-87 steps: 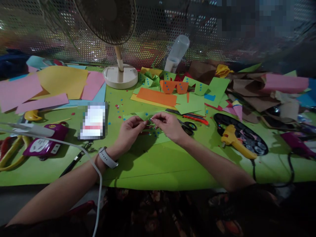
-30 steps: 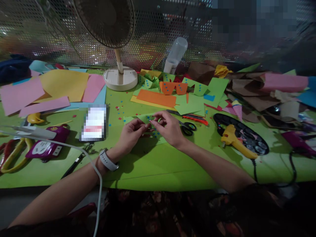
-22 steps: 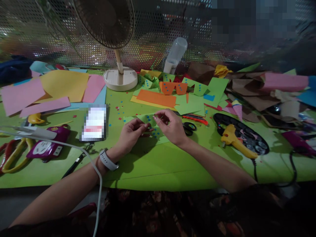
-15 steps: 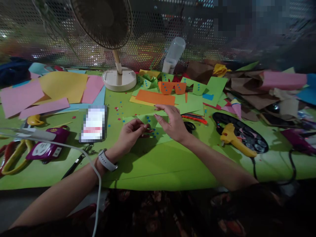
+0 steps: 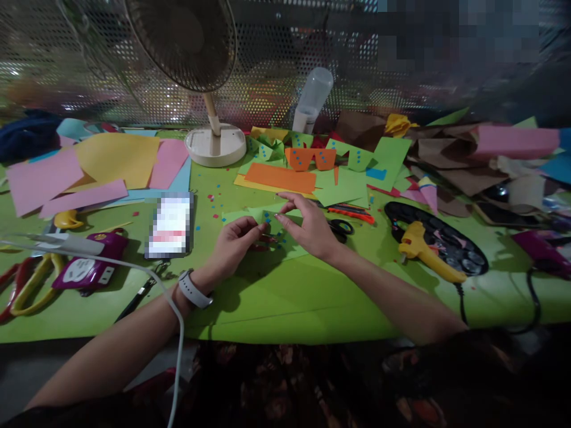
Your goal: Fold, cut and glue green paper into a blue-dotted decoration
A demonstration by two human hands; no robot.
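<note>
A light green paper piece (image 5: 292, 251) dotted with small blue squares lies on the green table under both hands. Over its left part, my left hand (image 5: 234, 242) has thumb and forefinger pinched together; whatever is between the tips is too small to make out. My right hand (image 5: 310, 229) hovers at the paper's right side, its thumb and fingers apart with nothing visible in them. Just beyond the hands lie orange paper strips (image 5: 281, 176) and an orange paper cut-out shaped like glasses (image 5: 310, 159) with blue dots. Black-handled scissors (image 5: 341, 229) rest beside my right hand.
A phone (image 5: 170, 226), a purple power adapter (image 5: 96, 258) and a white cable lie left. A fan (image 5: 216, 145) stands behind. To the right are a yellow glue gun (image 5: 430, 255) on a black palette (image 5: 473, 258) and brown paper scraps. A bottle (image 5: 314, 95) stands upside down at the back.
My right hand has shifted slightly left, its fingertips closer to my left hand. The left hand keeps its pinch in nearly the same spot. The camera view has moved slightly.
</note>
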